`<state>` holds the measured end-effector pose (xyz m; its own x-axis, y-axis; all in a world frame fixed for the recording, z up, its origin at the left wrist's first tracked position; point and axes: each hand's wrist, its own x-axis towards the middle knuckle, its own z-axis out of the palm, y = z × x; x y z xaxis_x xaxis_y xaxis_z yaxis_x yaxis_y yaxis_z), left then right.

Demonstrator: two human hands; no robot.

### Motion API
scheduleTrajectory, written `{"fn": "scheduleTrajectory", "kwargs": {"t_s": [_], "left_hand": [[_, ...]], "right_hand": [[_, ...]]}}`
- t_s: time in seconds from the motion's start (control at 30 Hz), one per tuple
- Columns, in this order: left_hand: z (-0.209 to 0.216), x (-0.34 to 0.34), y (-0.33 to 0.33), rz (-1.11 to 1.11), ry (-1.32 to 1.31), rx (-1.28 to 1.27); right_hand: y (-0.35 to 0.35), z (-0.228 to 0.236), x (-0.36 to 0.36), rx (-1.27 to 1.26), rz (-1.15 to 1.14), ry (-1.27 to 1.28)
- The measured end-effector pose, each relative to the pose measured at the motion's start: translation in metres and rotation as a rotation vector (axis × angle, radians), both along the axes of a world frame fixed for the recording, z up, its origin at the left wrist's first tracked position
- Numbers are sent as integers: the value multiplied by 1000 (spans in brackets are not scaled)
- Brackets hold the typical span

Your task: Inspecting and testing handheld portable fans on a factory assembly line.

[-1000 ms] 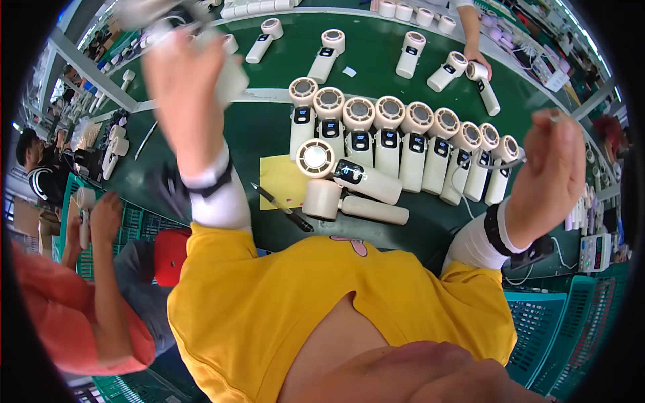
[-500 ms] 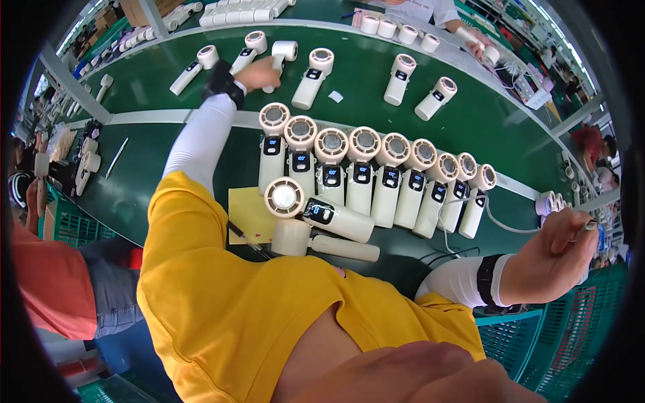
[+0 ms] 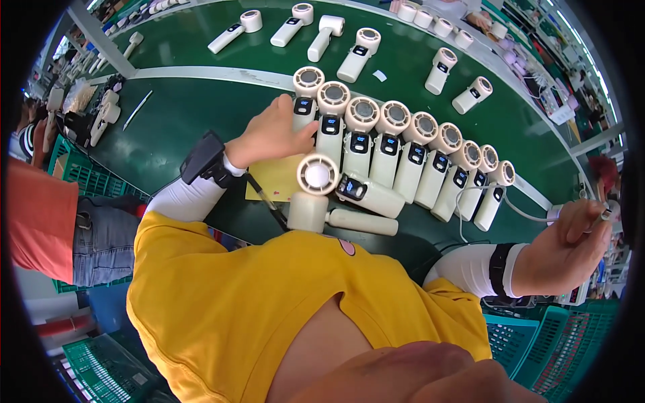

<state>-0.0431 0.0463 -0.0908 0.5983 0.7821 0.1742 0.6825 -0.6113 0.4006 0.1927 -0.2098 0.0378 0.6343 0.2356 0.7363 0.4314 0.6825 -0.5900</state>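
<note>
Cream handheld fans stand in a slanting row on the green table, their small displays lit. My left hand [image 3: 272, 131] is at the row's left end, fingers and thumb closed around the handle of the leftmost fan [image 3: 304, 115]. Off to the right, my right hand [image 3: 561, 252] pinches a cable plug [image 3: 606, 215] with a metal tip. A pale cable [image 3: 527, 211] runs from near that hand to the row. In front of the row, one fan [image 3: 371, 195] lies tilted beside another fan head [image 3: 317, 174]. A cream handle [image 3: 363, 222] lies nearest me.
Several more fans [image 3: 359, 55] lie beyond the metal rail [image 3: 215, 72]. A yellow sheet [image 3: 275, 176] and a dark pen-like tool [image 3: 267, 200] are by my left forearm. A white pen [image 3: 138, 110] lies farther left. Green crates [image 3: 510, 342] stand below right; a person in orange is at left.
My left hand has let go of a fan beyond the rail and come back to the row's leftmost fan. My right hand still holds the plug. The view has shifted.
</note>
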Motion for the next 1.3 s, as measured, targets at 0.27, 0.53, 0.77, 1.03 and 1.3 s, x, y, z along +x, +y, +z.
{"fn": "scheduleTrajectory", "kwargs": {"t_s": [0.27,0.53,0.77,1.03,1.3], "left_hand": [[12,-19,30,86,-265,-561],[71,22,-55,-438,-699,-669],[52,38,-67,-735,-731,-125],[64,40,-52,-1112,-390,103],[88,14,-68,-891,-799,-1462]], "right_hand": [[12,-2,-7,-70,-77,-30],[102,-41,-31,-375,199,-191],[99,-47,-34,-221,296,-188],[97,-56,-51,-360,280,-86],[99,-48,-67,-181,207,-369]]}}
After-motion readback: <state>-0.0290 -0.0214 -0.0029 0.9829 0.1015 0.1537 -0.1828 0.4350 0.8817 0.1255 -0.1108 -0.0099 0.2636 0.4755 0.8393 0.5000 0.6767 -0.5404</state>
